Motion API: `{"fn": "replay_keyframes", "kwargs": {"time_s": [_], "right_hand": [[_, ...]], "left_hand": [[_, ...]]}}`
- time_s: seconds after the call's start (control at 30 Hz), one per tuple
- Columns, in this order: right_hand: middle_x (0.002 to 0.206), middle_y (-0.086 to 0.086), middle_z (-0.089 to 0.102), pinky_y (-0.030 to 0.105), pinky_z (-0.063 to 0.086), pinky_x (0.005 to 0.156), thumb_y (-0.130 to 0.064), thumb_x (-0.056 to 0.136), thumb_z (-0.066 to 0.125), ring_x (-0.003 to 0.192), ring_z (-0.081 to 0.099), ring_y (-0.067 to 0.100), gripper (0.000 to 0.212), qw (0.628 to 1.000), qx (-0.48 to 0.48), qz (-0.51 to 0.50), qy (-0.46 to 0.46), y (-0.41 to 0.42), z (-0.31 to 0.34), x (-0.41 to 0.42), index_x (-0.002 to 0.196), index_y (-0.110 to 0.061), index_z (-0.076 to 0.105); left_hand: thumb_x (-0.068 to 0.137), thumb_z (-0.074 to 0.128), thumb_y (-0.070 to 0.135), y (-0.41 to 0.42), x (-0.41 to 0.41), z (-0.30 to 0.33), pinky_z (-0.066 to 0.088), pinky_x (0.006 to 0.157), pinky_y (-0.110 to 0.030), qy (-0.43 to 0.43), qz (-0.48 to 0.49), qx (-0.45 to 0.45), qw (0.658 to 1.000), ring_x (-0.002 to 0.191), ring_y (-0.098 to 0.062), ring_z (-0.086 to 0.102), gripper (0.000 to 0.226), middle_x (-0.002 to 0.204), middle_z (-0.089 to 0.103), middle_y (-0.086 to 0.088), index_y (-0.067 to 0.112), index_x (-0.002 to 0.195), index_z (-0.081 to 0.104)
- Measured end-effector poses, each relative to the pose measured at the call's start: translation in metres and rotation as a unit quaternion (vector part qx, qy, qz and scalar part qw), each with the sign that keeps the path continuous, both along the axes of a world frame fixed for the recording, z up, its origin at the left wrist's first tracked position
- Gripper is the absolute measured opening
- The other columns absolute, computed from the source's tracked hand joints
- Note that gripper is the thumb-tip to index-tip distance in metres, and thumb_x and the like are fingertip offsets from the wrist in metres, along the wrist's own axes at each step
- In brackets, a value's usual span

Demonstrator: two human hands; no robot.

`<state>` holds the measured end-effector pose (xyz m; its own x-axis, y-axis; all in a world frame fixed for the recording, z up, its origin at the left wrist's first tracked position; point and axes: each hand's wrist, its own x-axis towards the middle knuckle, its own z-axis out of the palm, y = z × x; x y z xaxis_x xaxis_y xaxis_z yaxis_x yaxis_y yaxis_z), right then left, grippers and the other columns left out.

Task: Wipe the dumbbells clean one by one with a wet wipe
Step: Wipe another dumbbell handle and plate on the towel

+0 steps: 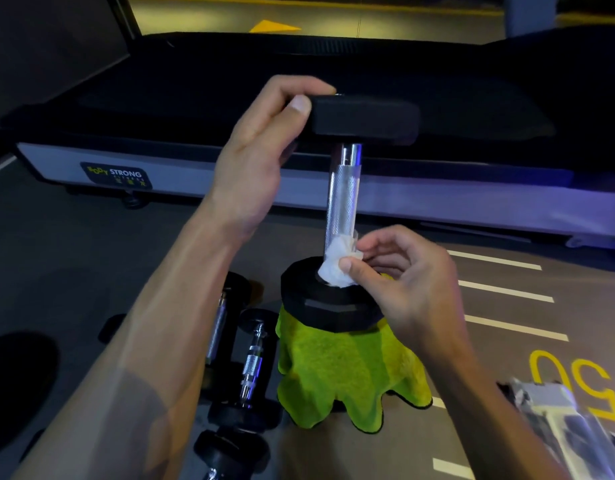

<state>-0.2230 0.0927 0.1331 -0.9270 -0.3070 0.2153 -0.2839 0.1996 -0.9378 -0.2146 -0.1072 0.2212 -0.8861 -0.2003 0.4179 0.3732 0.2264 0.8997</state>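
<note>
A black dumbbell with a knurled silver handle (344,195) stands upright, its lower head (330,303) resting on a lime-green towel (347,372). My left hand (264,150) grips the edge of the upper head (365,119). My right hand (403,275) pinches a crumpled white wet wipe (335,265) against the base of the handle, where it meets the lower head.
Several smaller black dumbbells (250,368) lie on the floor left of the towel. A treadmill (334,181) runs across behind. A shiny plastic packet (562,420) lies at lower right, by white floor lines and a yellow "50".
</note>
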Motion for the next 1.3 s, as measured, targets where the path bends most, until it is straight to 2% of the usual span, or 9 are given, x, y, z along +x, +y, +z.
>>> {"fn": "replay_keyframes", "kwargs": {"time_s": [0.07, 0.27, 0.43, 0.6, 0.73, 0.83, 0.93, 1.03, 1.3], "right_hand": [[0.091, -0.01, 0.077, 0.032, 0.061, 0.088, -0.017, 0.082, 0.089, 0.091, 0.076, 0.012, 0.024, 1.0, -0.026, 0.0, -0.008, -0.002, -0.006, 0.005, 0.094, -0.029, 0.073], [0.092, -0.008, 0.079, 0.029, 0.063, 0.085, -0.016, 0.081, 0.089, 0.087, 0.077, 0.009, 0.022, 0.998, -0.05, 0.012, -0.04, -0.009, -0.001, 0.001, 0.098, -0.024, 0.077], [0.097, -0.004, 0.08, 0.035, 0.062, 0.09, -0.009, 0.085, 0.085, 0.095, 0.078, 0.013, 0.021, 0.995, -0.101, 0.01, -0.025, -0.02, -0.008, 0.013, 0.1, -0.02, 0.076], [0.111, -0.012, 0.079, 0.041, 0.057, 0.103, -0.02, 0.094, 0.079, 0.111, 0.073, 0.005, 0.022, 0.997, -0.012, 0.072, -0.004, -0.019, -0.009, 0.007, 0.114, -0.025, 0.074], [0.112, -0.006, 0.078, 0.057, 0.053, 0.097, -0.045, 0.104, 0.057, 0.108, 0.072, 0.016, 0.028, 0.986, 0.066, 0.15, -0.018, -0.021, -0.014, 0.003, 0.123, -0.028, 0.067], [0.116, -0.003, 0.078, 0.055, 0.052, 0.103, -0.036, 0.103, 0.06, 0.113, 0.071, 0.018, 0.029, 0.984, 0.031, 0.17, -0.041, -0.021, -0.016, 0.001, 0.129, -0.023, 0.065], [0.12, -0.002, 0.078, 0.048, 0.053, 0.107, -0.026, 0.1, 0.063, 0.117, 0.071, 0.014, 0.031, 0.981, -0.006, 0.181, -0.072, -0.019, -0.016, -0.002, 0.13, -0.019, 0.066], [0.116, 0.002, 0.078, 0.051, 0.055, 0.104, -0.024, 0.099, 0.063, 0.113, 0.073, 0.018, 0.028, 0.982, -0.016, 0.173, -0.07, -0.018, -0.016, -0.003, 0.126, -0.017, 0.068], [0.103, 0.001, 0.081, 0.044, 0.062, 0.09, -0.019, 0.099, 0.066, 0.1, 0.077, 0.017, 0.019, 0.982, -0.029, 0.164, -0.092, 0.0, -0.011, 0.019, 0.117, -0.018, 0.07]], "left_hand": [[0.102, 0.054, 0.03, -0.002, 0.001, -0.001, 0.047, 0.09, -0.017, -0.009, -0.007, 0.008, 1.0, 0.098, 0.004, 0.057, 0.016, 0.109, 0.062, 0.015, 0.024, 0.116, 0.06], [0.081, 0.081, 0.046, -0.007, 0.01, -0.011, 0.053, 0.103, -0.034, 0.016, 0.026, -0.061, 0.998, 0.122, -0.007, 0.06, 0.057, 0.137, 0.055, 0.006, 0.026, 0.123, 0.048], [0.079, 0.082, 0.049, -0.015, 0.025, -0.015, 0.05, 0.104, -0.026, 0.012, 0.03, -0.059, 0.998, 0.138, -0.009, 0.054, 0.059, 0.155, 0.045, 0.005, 0.035, 0.12, 0.043], [0.08, 0.08, 0.053, -0.011, 0.026, -0.015, 0.044, 0.12, -0.046, 0.01, 0.042, -0.077, 0.996, 0.144, -0.01, 0.05, 0.058, 0.16, 0.039, 0.008, 0.039, 0.121, 0.042], [0.082, 0.076, 0.054, -0.005, 0.021, -0.016, 0.045, 0.118, -0.04, 0.017, 0.064, -0.081, 0.995, 0.141, -0.004, 0.049, 0.058, 0.157, 0.039, 0.006, 0.035, 0.124, 0.041], [0.084, 0.075, 0.052, 0.001, 0.022, -0.017, 0.051, 0.107, -0.027, 0.038, 0.095, -0.082, 0.991, 0.133, -0.002, 0.055, 0.061, 0.15, 0.042, 0.006, 0.027, 0.129, 0.042], [0.084, 0.078, 0.052, 0.008, 0.023, -0.02, 0.056, 0.101, -0.037, 0.06, 0.139, -0.083, 0.985, 0.125, -0.008, 0.059, 0.062, 0.139, 0.049, 0.012, 0.023, 0.128, 0.046], [0.081, 0.085, 0.051, 0.012, 0.025, -0.021, 0.057, 0.1, -0.047, 0.067, 0.173, -0.067, 0.98, 0.121, -0.012, 0.061, 0.064, 0.133, 0.057, 0.011, 0.022, 0.127, 0.051], [0.071, 0.093, 0.048, 0.035, 0.031, -0.016, 0.06, 0.092, -0.049, 0.072, 0.178, -0.039, 0.981, 0.11, -0.014, 0.066, 0.066, 0.117, 0.065, 0.007, 0.023, 0.121, 0.059]]}}
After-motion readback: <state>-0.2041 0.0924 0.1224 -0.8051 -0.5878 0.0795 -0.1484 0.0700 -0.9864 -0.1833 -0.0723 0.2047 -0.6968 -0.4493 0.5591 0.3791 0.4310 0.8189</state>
